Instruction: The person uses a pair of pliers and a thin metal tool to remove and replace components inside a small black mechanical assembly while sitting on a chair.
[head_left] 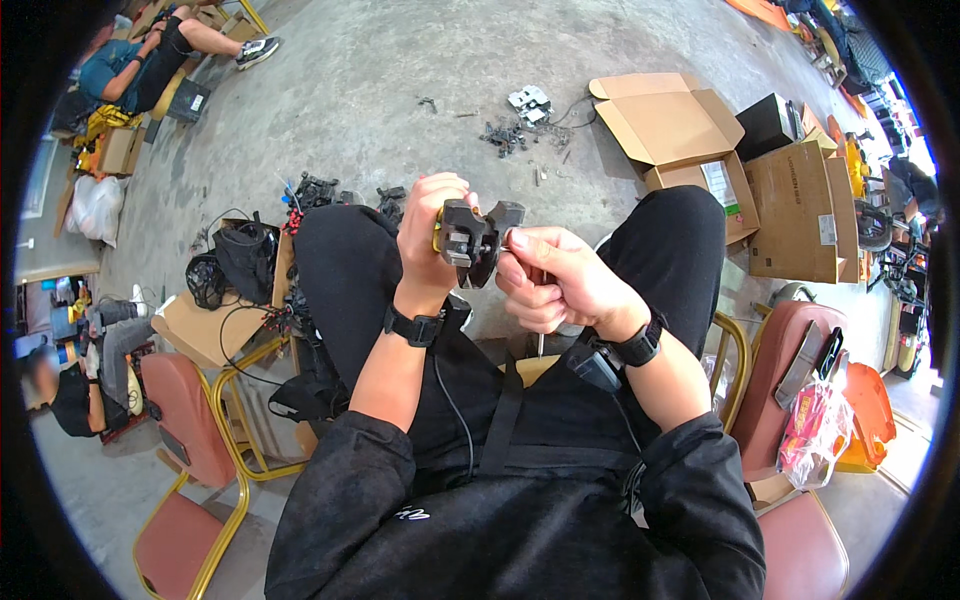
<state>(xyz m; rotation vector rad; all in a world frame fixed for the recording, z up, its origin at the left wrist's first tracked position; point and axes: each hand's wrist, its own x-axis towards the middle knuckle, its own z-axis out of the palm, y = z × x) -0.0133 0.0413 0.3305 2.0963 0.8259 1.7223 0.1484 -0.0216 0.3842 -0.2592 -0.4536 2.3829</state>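
Note:
My left hand (428, 225) is closed around a chunky black mechanical part (482, 240) with grey ribbed blocks and a bit of yellow at its edge. It is held up between my knees. My right hand (555, 275) is closed too, its thumb and forefinger pinched against the right side of that part. Out of the bottom of the right fist sticks a thin metal rod (541, 345), like a screwdriver shaft; its other end is hidden in my fingers. What the fingertips pinch at the part is too small to make out.
Ahead on the concrete floor lie small black pieces (505, 138) and a silver metal part (530, 103). An open cardboard box (665, 120) stands front right, another box (262, 255) with black gear at left. Chairs (190, 415) flank me. Other people sit at far left.

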